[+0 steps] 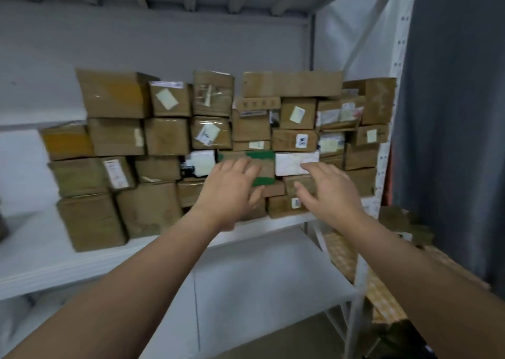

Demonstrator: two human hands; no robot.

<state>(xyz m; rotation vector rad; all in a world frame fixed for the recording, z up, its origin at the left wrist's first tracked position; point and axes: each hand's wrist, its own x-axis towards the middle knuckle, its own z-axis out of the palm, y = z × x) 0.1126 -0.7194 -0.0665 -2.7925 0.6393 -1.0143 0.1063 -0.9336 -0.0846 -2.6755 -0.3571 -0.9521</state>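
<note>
left hand (232,192) fingers apart at green-taped box (261,156) | right hand (332,192) fingers apart near white box (291,161)

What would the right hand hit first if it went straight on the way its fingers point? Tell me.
Most likely the white box: the right hand reaches with open fingers whose tips overlap its lower right edge. Whether they already touch it cannot be told.

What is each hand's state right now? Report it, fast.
Left hand: open, fingers straight over the brown cardboard box with green patches; contact cannot be told.
Right hand: open, fingers spread, holding nothing, near the white rectangular box.
</note>
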